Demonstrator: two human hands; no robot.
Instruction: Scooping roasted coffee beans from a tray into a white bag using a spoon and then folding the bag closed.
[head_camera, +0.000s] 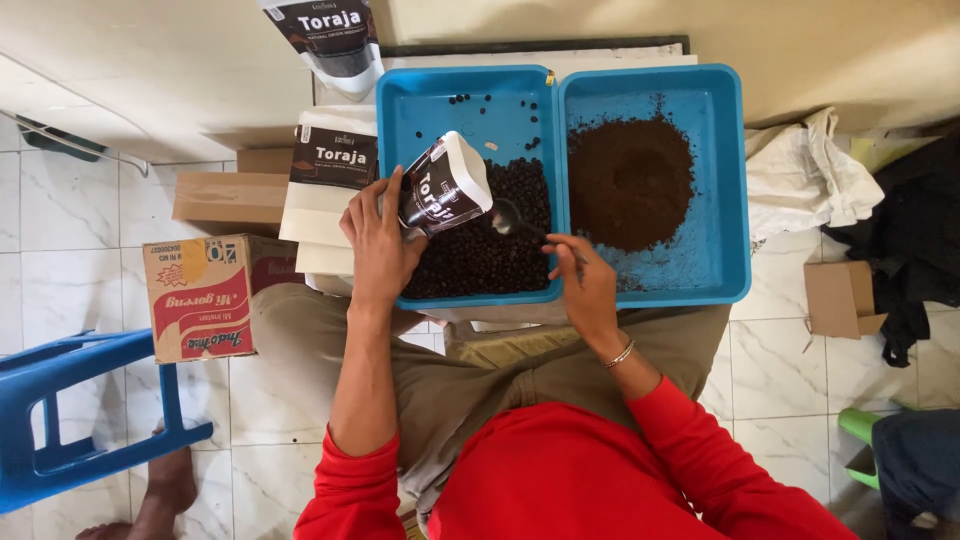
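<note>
At centre frame the left blue tray (465, 100) holds coffee beans (490, 250); the left hand (380, 240) grips a tilted pouch (445, 185) over them, the right hand (585, 280) pinches a spoon (505, 217); best keep the pouch mouth beside the spoon so beans fall inside

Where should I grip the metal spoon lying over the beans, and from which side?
Grip the spoon by its handle, coming from the near right, where the right hand already holds it. The bowl end lies over the coffee beans beside the tilted pouch in the left hand, so only the handle is free.
</note>
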